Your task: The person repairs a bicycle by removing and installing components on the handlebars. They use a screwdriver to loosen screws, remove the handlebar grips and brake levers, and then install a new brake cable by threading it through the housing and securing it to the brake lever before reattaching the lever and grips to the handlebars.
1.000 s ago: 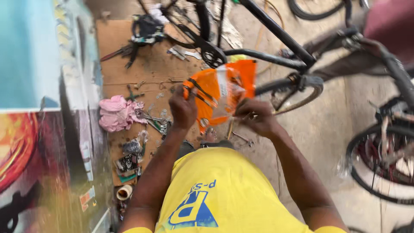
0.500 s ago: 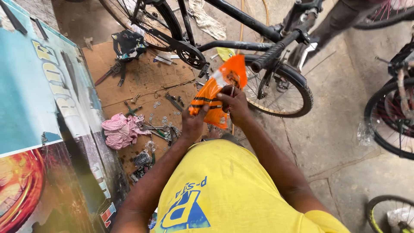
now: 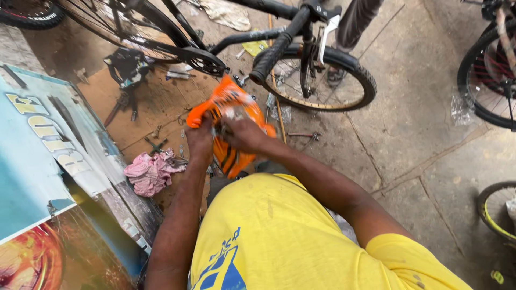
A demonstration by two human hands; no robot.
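Both of my hands are on a crumpled orange plastic packet with black stripes, held in front of my chest. My left hand grips its left side. My right hand pinches the middle, fingers closed into the plastic. The packet's lower part hangs down below my hands. My yellow shirt fills the bottom of the view.
A black bicycle stands just beyond the packet, its wheel to the right. On brown cardboard lie small tools and a pink rag. A printed board leans at left. Other wheels and a person's leg are nearby.
The packet has been squeezed from a spread sheet into a crumpled bundle. My hands have come closer together on it. The view has swung so the bicycle wheel sits more to the right.
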